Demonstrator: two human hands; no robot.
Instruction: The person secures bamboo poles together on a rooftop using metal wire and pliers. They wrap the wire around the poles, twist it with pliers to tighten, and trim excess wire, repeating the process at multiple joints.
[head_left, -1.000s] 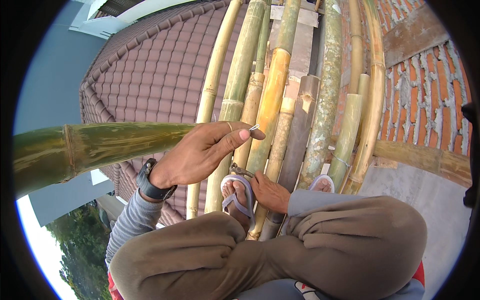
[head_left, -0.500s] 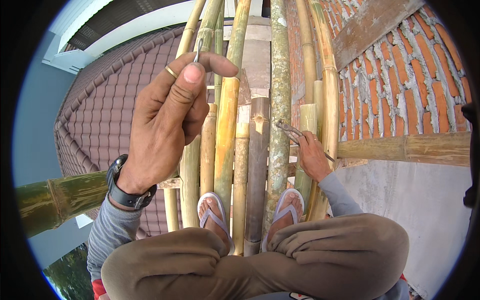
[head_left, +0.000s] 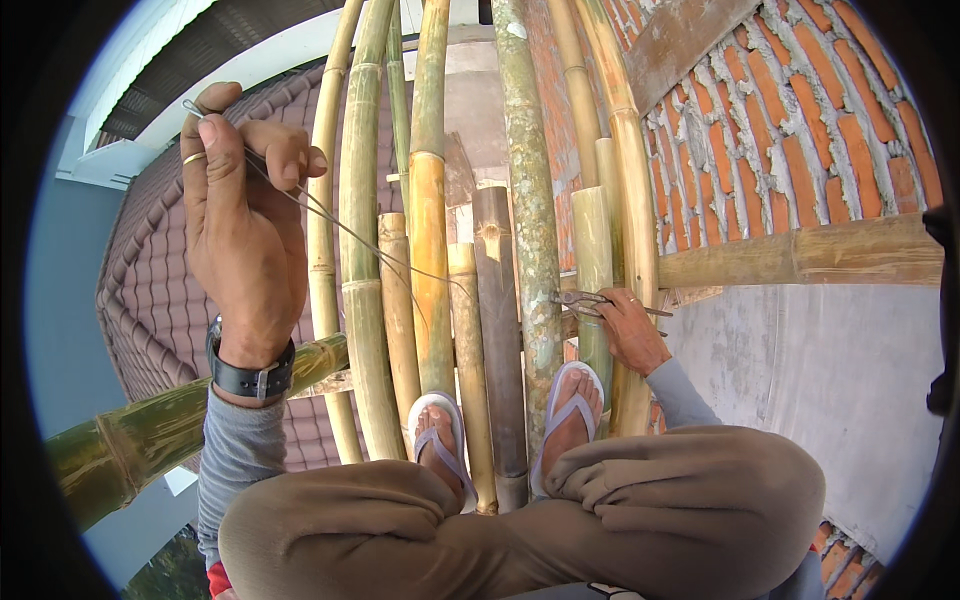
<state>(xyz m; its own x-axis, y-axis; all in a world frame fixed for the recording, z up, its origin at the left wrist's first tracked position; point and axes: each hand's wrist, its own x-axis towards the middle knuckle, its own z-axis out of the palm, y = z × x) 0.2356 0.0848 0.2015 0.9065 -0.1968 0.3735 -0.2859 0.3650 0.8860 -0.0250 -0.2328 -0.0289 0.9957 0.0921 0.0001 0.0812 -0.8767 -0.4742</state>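
While the left hand [head_left: 245, 210] is drawing a wire [head_left: 330, 215] aside, the right hand [head_left: 635, 330] is keeping the pliers [head_left: 583, 300] low

As the left hand is swinging out to the left, over the tiled roof [head_left: 150, 270], the wire is coming into plain view: half a second ago only its short looped end was showing. Its thumb and index finger are pinching the wire just below that loop, while the other fingers are curling loosely. Two thin tails are trailing down to the right, passing in front of the bamboo poles [head_left: 428, 210].

The right hand is wrapping its fingers around the handles of the pliers; a second ago both were lying beside the left sandal [head_left: 452, 440], and now they are hovering by the mottled pole [head_left: 528, 180], above the right sandal [head_left: 575, 410]. Whether the pliers are touching that pole, or their jaws are standing apart, I cannot tell.

With the hands working well apart, the wire is seemingly hanging free, binding no pole, and the pliers are apparently waiting rather than twisting.
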